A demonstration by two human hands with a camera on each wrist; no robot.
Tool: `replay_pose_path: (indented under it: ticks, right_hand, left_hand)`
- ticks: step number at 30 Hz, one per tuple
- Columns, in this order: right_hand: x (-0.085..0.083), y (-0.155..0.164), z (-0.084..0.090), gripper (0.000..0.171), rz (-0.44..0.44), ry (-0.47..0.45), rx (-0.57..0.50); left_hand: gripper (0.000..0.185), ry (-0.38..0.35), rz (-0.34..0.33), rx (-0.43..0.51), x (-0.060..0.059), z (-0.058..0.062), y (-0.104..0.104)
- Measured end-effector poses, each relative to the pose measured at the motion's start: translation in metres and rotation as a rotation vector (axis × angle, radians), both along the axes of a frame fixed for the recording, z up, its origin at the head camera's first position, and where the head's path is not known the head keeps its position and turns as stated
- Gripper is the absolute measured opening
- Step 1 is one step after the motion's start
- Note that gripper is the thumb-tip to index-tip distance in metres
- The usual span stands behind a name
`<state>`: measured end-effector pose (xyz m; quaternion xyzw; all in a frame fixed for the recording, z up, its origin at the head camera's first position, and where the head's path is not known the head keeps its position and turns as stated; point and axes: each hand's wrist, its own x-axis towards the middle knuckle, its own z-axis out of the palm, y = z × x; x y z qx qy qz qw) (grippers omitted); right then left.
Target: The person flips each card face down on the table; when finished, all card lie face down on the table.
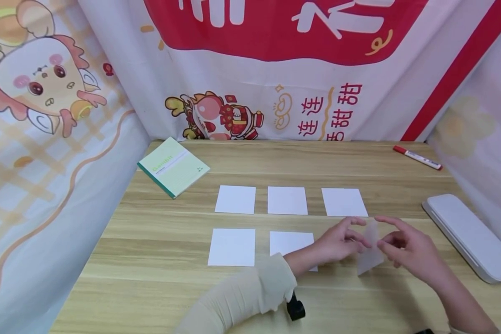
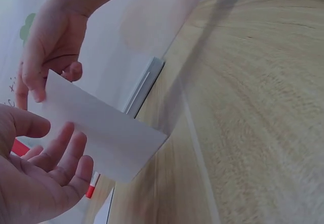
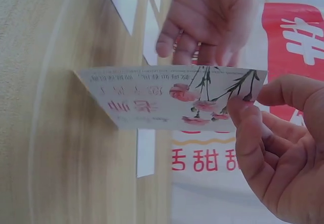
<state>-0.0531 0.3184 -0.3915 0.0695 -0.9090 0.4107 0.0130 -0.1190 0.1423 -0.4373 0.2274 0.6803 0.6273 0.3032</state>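
A card (image 1: 370,253) stands on edge just above the table between the two hands. Pink carnations and lettering cover the side of the card (image 3: 187,97) seen in the right wrist view. Its other face (image 2: 101,128) looks plain white in the left wrist view. My right hand (image 1: 411,248) pinches the card near an upper corner with thumb and finger. On the card's white side, my left hand (image 1: 338,239) has its fingers loosely spread, fingertips right at the card. Several white cards (image 1: 235,199) lie in two rows on the table.
A green notebook (image 1: 173,167) lies at the back left. A red-capped marker (image 1: 417,157) is at the back right, above a white case (image 1: 472,236) along the right side. Printed cloth (image 1: 275,74) hangs behind the wooden table (image 1: 158,287).
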Motion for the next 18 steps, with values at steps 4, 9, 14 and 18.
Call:
replay_pose_path:
  ticks: [4, 9, 14, 18]
  right_hand:
    - [0.002, -0.001, 0.006, 0.048, -0.03, 0.02, 0.004]
    - [0.005, 0.003, 0.013, 0.046, -0.049, 0.062, -0.053]
    - [0.007, 0.015, 0.015, 0.047, -0.039, 0.099, -0.141]
    - [0.008, 0.028, 0.012, 0.045, 0.015, 0.113, -0.336]
  left_hand:
    - [0.044, 0.03, -0.001, -0.044, 0.002, -0.003, -0.001]
    - [0.041, 0.101, 0.028, -0.122, 0.003, -0.008, -0.005]
    - [0.042, 0.137, 0.099, -0.159, 0.003, -0.011, -0.011]
    - [0.041, 0.082, 0.156, -0.11, 0.002, -0.013, -0.015]
